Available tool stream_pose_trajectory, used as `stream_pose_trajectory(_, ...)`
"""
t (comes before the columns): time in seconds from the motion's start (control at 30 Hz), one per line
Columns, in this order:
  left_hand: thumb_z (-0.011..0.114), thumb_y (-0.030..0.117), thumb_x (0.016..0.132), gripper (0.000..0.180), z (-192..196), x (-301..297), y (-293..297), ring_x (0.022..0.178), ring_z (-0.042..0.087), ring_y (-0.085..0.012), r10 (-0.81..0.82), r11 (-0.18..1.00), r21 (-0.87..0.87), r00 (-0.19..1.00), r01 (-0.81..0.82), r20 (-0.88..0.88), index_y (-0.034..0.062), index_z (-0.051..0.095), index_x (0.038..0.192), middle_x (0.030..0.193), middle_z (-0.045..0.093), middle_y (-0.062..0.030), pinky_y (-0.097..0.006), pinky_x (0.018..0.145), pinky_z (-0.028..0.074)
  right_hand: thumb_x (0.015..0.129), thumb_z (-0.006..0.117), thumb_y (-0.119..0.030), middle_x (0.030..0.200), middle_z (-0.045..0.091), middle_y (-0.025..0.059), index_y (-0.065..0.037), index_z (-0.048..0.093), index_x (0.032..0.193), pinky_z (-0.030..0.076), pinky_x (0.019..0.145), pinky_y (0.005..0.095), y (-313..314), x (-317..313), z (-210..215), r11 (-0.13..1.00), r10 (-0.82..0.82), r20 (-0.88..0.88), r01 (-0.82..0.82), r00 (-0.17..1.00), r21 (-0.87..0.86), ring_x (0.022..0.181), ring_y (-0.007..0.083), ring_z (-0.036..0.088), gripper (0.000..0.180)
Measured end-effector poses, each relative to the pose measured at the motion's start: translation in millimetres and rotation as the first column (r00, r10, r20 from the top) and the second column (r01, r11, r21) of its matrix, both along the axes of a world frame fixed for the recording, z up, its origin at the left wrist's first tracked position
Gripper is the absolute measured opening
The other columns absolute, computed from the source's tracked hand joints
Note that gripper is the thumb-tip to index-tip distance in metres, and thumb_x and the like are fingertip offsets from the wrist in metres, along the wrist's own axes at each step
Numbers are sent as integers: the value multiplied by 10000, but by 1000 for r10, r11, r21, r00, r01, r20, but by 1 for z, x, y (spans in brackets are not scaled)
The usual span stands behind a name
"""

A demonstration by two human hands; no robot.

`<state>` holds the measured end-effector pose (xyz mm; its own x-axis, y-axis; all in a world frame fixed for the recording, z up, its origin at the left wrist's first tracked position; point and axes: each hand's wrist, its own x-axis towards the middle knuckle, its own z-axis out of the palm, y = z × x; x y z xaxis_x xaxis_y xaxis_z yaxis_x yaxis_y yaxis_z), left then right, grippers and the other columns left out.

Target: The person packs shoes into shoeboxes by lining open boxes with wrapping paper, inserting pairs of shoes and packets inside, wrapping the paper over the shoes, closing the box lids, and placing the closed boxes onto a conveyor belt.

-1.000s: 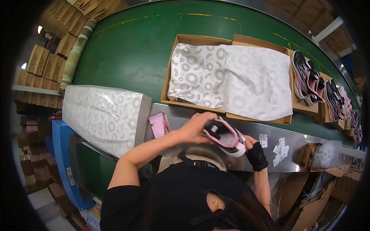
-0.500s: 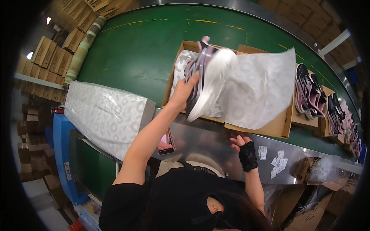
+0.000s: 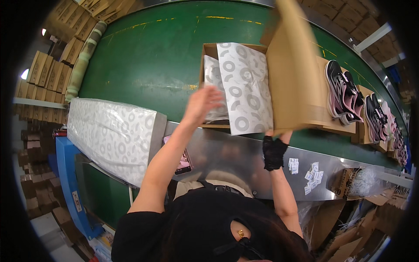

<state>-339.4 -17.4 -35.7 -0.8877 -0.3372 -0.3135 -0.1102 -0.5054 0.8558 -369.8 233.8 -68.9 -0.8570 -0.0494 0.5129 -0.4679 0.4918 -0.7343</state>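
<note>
An open cardboard shoebox rests on the green belt. Patterned white tissue paper lies folded over its contents, hiding most of them. My left hand is at the box's left side beside the paper, its fingers apart and slightly blurred, holding nothing. The hinged box lid stands raised on the right, smeared by motion. My right hand, in a black fingerless lace glove, grips the lid's near edge; its fingertips are partly hidden.
A plastic-wrapped stack of patterned paper stands at left, with a phone beside it. Small white packets lie on the metal ledge. Black-and-pink sneakers on boxes line the belt's right. Stacked cartons stand far left.
The sneaker my left hand held has left my hand and is out of sight. The tissue paper is folded leftward over the box. My right hand has taken the lid and raised it.
</note>
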Motion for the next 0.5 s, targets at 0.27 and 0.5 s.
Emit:
stream_pose_trajectory(0.27,349,478,863,593,-38,41,-20,996,504,-283,141,662,-749,985,-21,97,-45,489,1105,1069,543,-160,-342,815,396,710,449,-3,1272,367,145,-196,463,1174,256,835,574,-38,5,-27,715,184,-152,-26,971,699,1151,324,340,503)
stream_pose_trajectory(0.5,393,499,826,582,49,-1,-46,811,577,-239,-66,903,-348,881,253,468,-22,537,1041,931,592,-139,-364,667,452,582,514,24,1253,387,133,-160,399,1235,289,867,414,-46,-25,73,655,264,33,-204,964,727,1155,277,346,689)
